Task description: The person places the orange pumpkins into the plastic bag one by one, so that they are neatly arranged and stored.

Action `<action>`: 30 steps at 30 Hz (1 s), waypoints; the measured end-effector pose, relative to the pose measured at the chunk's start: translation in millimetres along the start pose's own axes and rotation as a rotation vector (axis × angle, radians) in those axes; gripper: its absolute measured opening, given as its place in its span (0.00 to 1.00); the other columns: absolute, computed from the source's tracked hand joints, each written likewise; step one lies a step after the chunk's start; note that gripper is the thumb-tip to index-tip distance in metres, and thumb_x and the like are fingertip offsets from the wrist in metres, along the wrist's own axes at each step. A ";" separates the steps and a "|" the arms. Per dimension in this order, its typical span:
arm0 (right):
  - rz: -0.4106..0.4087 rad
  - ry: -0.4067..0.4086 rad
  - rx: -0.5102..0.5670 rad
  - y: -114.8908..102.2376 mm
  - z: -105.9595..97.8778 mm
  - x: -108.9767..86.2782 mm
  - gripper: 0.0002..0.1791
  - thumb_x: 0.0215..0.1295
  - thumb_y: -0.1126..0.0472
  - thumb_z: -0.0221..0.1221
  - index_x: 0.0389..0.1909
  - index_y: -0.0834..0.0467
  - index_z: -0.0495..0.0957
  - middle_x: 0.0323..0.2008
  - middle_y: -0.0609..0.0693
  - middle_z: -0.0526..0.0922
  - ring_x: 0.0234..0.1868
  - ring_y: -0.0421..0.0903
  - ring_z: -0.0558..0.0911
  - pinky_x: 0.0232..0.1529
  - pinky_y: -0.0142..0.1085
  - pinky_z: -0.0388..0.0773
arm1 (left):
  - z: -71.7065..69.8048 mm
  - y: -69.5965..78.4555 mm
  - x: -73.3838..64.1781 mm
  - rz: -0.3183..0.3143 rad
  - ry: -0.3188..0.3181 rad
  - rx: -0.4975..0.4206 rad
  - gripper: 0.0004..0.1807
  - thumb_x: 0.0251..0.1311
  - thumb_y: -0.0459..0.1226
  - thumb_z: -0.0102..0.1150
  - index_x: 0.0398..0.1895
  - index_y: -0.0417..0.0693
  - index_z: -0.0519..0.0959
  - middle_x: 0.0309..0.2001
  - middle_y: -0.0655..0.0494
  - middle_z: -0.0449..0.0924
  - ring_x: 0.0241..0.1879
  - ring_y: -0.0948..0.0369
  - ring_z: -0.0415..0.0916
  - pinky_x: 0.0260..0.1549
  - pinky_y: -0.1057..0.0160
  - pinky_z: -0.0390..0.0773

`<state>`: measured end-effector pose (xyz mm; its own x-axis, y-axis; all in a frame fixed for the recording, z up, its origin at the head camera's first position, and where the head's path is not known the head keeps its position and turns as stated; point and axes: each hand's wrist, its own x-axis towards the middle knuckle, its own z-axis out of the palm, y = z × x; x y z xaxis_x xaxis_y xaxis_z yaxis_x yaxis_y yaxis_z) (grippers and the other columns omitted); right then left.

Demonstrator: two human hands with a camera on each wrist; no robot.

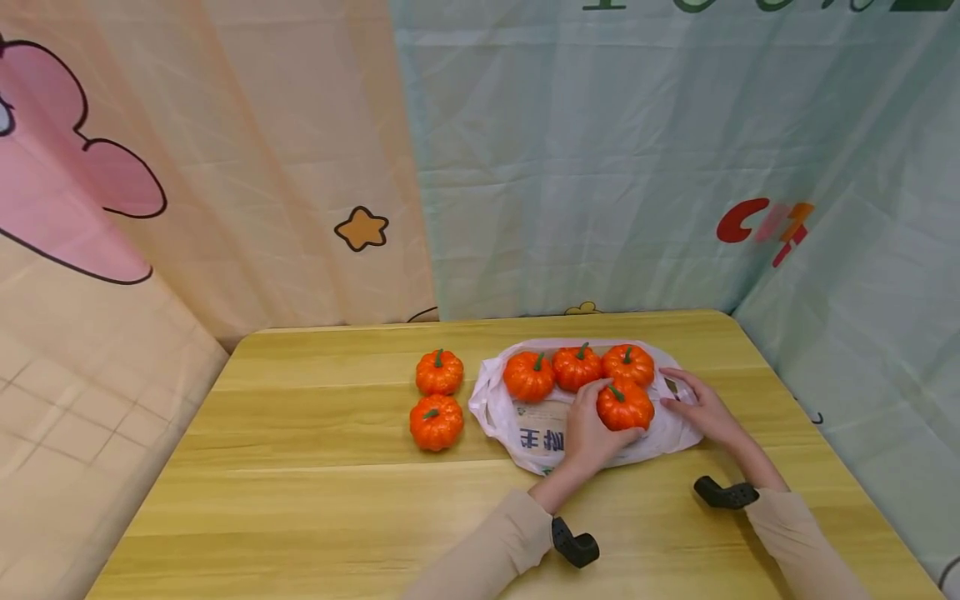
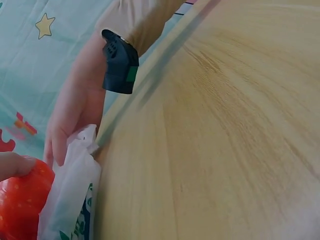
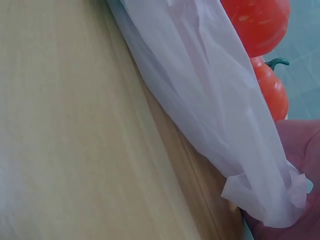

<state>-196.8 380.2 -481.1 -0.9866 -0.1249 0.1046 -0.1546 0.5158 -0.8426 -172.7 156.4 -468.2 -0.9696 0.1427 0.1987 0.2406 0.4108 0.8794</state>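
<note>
My left hand (image 1: 594,429) grips a small orange pumpkin (image 1: 626,406) with a green stem, fingers and thumb on opposite sides. It is at the front right of a white plastic bag (image 1: 495,412). In the left wrist view the thumb presses on the pumpkin (image 2: 25,200). My right hand (image 1: 705,408) holds the bag's right edge; in the right wrist view the bunched rim of the bag (image 3: 265,200) lies against the palm. Three more pumpkins sit in a row at the back of the bag, the leftmost pumpkin (image 1: 528,377) among them.
Left of the bag, two pumpkins stand on the wooden table (image 1: 300,483), a rear pumpkin (image 1: 439,372) and a front pumpkin (image 1: 437,422). Brown printed material (image 1: 542,421) shows inside the bag. A patterned curtain (image 1: 570,183) hangs behind the table.
</note>
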 end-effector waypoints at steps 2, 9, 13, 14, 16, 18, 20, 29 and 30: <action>-0.003 0.001 0.002 0.1 0.4 -0.6 0.29 0.67 0.65 0.56 0.65 0.71 0.60 0.67 0.74 0.58 0.69 0.73 0.50 0.64 0.71 0.44 | 1.8 -1.4 -0.4 -0.001 -0.005 0.016 0.38 0.39 0.44 0.78 0.58 0.55 0.72 0.58 0.60 0.74 0.57 0.60 0.71 0.59 0.58 0.71; -0.023 0.019 -0.008 -1.7 1.4 -0.4 0.28 0.67 0.67 0.55 0.64 0.72 0.61 0.65 0.74 0.60 0.67 0.73 0.52 0.63 0.71 0.47 | 7.2 -5.4 -1.4 -0.028 -0.033 0.033 0.40 0.39 0.44 0.78 0.59 0.55 0.70 0.57 0.60 0.74 0.58 0.60 0.70 0.60 0.58 0.70; -0.019 0.019 -0.001 -1.7 1.1 0.0 0.28 0.67 0.69 0.55 0.65 0.72 0.60 0.66 0.75 0.59 0.68 0.73 0.52 0.62 0.72 0.46 | 9.4 -7.7 -3.0 -0.017 -0.037 0.035 0.40 0.38 0.43 0.78 0.59 0.53 0.70 0.57 0.58 0.74 0.58 0.58 0.70 0.59 0.56 0.70; -0.014 0.018 0.000 -1.8 1.0 -0.1 0.28 0.67 0.69 0.55 0.65 0.72 0.60 0.66 0.74 0.59 0.68 0.73 0.51 0.63 0.72 0.46 | 9.9 -8.1 -3.4 -0.012 -0.037 0.034 0.40 0.39 0.43 0.78 0.59 0.52 0.69 0.57 0.57 0.74 0.58 0.57 0.70 0.59 0.56 0.71; -0.007 0.019 -0.001 -1.5 0.9 -0.4 0.28 0.67 0.68 0.55 0.65 0.72 0.60 0.66 0.74 0.58 0.68 0.72 0.51 0.63 0.72 0.46 | 10.8 -8.7 -3.9 -0.005 -0.037 0.034 0.40 0.39 0.43 0.77 0.59 0.50 0.69 0.57 0.56 0.73 0.58 0.57 0.70 0.60 0.56 0.70; -0.005 0.019 0.001 -1.0 1.1 -0.9 0.28 0.67 0.68 0.54 0.65 0.72 0.60 0.67 0.74 0.58 0.68 0.72 0.51 0.63 0.71 0.46 | 11.7 -9.1 -4.3 -0.004 -0.036 0.032 0.40 0.39 0.43 0.77 0.59 0.49 0.68 0.57 0.55 0.73 0.57 0.56 0.70 0.60 0.56 0.71; -0.007 0.023 0.003 -0.5 1.3 -1.5 0.28 0.67 0.68 0.55 0.65 0.72 0.60 0.66 0.74 0.58 0.68 0.72 0.51 0.63 0.71 0.47 | 12.6 -9.4 -4.4 -0.010 -0.040 0.030 0.41 0.40 0.43 0.77 0.59 0.48 0.68 0.57 0.54 0.72 0.57 0.56 0.70 0.60 0.57 0.71; -0.023 0.039 0.015 1.3 2.3 -1.3 0.27 0.67 0.68 0.55 0.64 0.72 0.60 0.66 0.74 0.59 0.68 0.72 0.51 0.63 0.72 0.45 | 14.5 -12.1 -3.9 0.005 -0.068 -0.009 0.41 0.41 0.42 0.77 0.60 0.47 0.67 0.56 0.54 0.74 0.57 0.58 0.72 0.60 0.59 0.72; -0.025 0.040 0.016 1.4 2.2 -1.4 0.27 0.67 0.68 0.55 0.64 0.72 0.61 0.66 0.74 0.60 0.68 0.72 0.51 0.63 0.72 0.45 | 14.3 -12.1 -3.8 0.011 -0.072 -0.018 0.41 0.41 0.42 0.77 0.60 0.47 0.67 0.56 0.54 0.74 0.57 0.58 0.72 0.60 0.59 0.72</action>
<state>-195.5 379.2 -483.5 -0.9838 -0.1034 0.1467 -0.1789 0.4996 -0.8476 -171.3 163.7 -485.8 -0.9611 0.2121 0.1767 0.2495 0.3932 0.8850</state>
